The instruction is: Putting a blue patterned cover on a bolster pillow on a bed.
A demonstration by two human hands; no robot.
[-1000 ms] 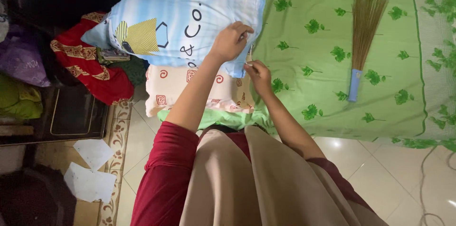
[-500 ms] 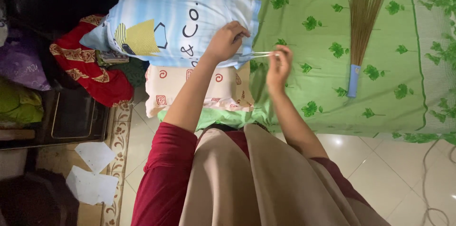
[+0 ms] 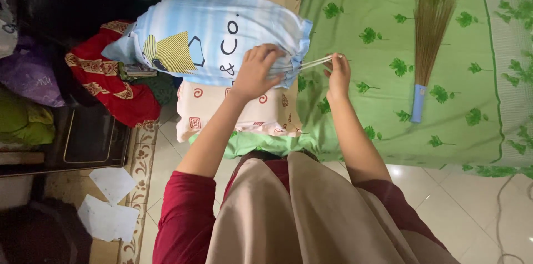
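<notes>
Left hand [image 3: 256, 72] pressed flat on the light-blue pillow [image 3: 211, 36] atop a beige pillow [image 3: 233, 109] at the green bedsheet's [image 3: 383, 103] edge, right hand [image 3: 337, 72] pinching taut drawstrings [image 3: 313, 63]; cinching step apparently underway, knotting likely needed next.

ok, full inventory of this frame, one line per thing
pillow: 1, light blue with a printed design, on the beige pillows
ties: thin pale strands, at the blue pillow's open end
beige pillows: 2, patterned, under and behind the blue one
bedsheet: 1, green leaf print, on the bed
hand broom: 1, brown bristles, blue handle, lying on the sheet
red cloth: 1, left of the bed
papers: 2, white, on the floor
left hand: pressing the pillow's end
right hand: pinching the ties
</notes>
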